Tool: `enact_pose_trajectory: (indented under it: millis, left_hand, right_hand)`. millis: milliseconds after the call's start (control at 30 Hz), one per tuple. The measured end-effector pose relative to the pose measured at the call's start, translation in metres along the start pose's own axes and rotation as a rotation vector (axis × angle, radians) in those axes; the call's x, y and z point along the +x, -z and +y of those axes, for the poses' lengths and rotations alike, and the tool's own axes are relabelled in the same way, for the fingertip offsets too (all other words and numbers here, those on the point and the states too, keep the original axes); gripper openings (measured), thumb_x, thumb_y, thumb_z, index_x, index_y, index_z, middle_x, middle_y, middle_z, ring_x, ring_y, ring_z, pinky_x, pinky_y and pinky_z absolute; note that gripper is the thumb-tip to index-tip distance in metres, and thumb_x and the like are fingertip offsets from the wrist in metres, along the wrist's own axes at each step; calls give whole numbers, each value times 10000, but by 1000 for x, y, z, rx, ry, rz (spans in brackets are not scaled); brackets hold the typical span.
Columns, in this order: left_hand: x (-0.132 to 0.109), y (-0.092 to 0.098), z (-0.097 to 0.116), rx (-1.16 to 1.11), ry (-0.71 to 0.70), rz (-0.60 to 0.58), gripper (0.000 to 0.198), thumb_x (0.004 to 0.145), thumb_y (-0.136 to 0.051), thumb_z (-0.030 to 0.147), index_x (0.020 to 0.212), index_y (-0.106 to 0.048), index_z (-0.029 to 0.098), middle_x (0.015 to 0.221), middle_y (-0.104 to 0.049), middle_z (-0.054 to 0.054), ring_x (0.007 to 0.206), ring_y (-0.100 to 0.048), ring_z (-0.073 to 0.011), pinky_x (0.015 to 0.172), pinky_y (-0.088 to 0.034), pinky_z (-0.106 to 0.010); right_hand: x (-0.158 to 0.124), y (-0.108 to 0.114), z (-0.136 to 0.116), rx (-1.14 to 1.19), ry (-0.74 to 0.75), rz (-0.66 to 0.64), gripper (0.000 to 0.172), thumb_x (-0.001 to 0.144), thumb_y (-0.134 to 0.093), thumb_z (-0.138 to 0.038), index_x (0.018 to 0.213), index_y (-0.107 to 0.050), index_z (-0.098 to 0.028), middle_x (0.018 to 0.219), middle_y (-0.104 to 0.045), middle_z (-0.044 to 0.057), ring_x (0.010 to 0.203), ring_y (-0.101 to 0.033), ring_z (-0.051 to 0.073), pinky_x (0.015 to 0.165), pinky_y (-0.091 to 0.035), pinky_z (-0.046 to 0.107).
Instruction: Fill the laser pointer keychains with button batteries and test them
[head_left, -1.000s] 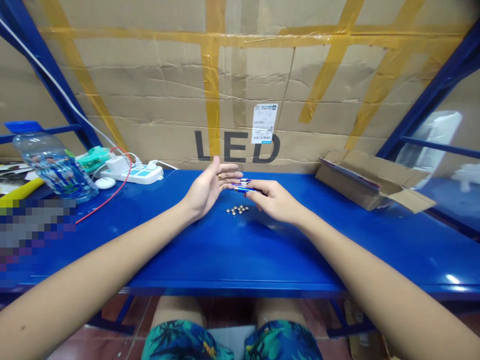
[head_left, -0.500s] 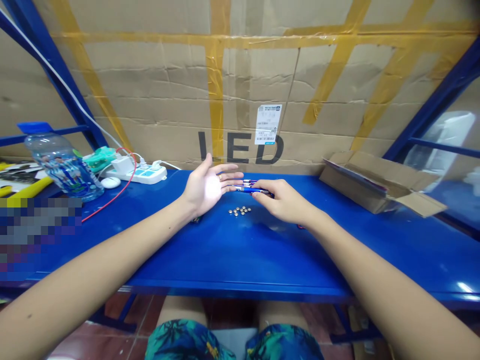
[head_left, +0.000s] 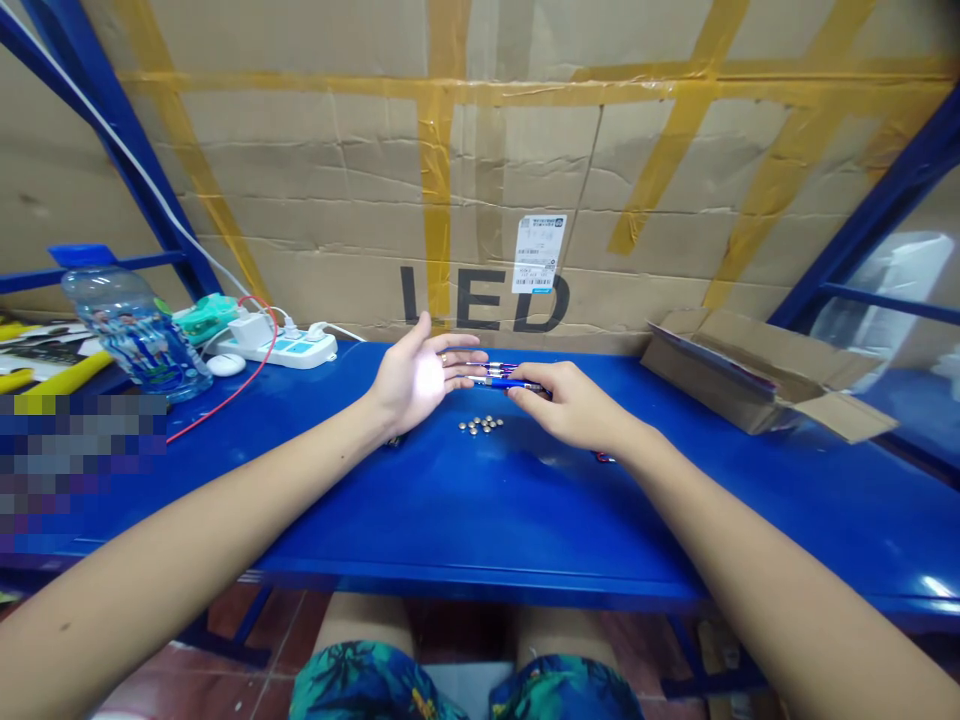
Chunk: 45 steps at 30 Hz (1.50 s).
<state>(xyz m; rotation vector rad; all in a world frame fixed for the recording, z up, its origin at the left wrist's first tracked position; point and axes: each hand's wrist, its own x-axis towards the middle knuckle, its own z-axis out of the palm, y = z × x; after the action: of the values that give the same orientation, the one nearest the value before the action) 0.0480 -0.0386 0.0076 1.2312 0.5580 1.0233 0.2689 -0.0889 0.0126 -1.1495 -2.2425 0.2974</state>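
My right hand [head_left: 566, 400] pinches a slim blue pen-like light [head_left: 499, 382] that points left. Its beam makes a bright white spot on the palm of my left hand [head_left: 420, 377]. That hand is upright with its fingers spread, and a small ring shows on one finger. Behind the blue light lie more slim metallic purple sticks [head_left: 491, 368], partly hidden by my fingers. Several small round button cells [head_left: 481, 426] lie on the blue table between my hands. A small dark item [head_left: 395, 440] is half hidden under my left wrist, and a small red item [head_left: 604, 457] by my right wrist.
On the left of the blue table [head_left: 450, 520] stand a water bottle [head_left: 139, 320], a white power strip [head_left: 300, 350] with a red cable, and yellow-handled tools [head_left: 67, 378]. An open cardboard box [head_left: 720, 375] sits at the right. A large carton [head_left: 337, 200] stands behind.
The view has shifted slightly. Both hands hold nearly the same pose, and the light spot remains on my left palm.
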Motion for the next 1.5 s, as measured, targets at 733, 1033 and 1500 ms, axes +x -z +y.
enact_pose_trajectory:
  millis: [733, 1033, 1500]
  left_hand:
    - [-3, -4, 1, -52, 38, 16, 674, 934, -389, 671, 1103, -669, 82, 1079, -706, -205, 1037, -664, -320, 866, -526, -418]
    - [-2, -5, 1, -65, 37, 13, 653, 943, -377, 658, 1068, -675, 91, 1032, -707, -186, 995, -663, -302, 848, -519, -410]
    - [-1, -5, -1, -94, 49, -9, 639, 940, -402, 655, 1040, -685, 91, 983, -707, -176, 944, -670, -277, 776, -519, -363]
  right_hand:
    - [-1, 3, -2, -34, 30, -13, 224, 933, -509, -239, 910, -704, -130, 774, -682, 30, 639, -516, 131, 633, -349, 270]
    - [-1, 3, 0, -45, 26, -21, 230, 934, -508, -245, 936, -710, -134, 759, -670, 21, 633, -511, 131, 621, -338, 270]
    - [1, 1, 8, -68, 54, -46, 218, 951, -499, -237, 937, -697, -146, 788, -688, 26, 641, -523, 132, 645, -357, 267]
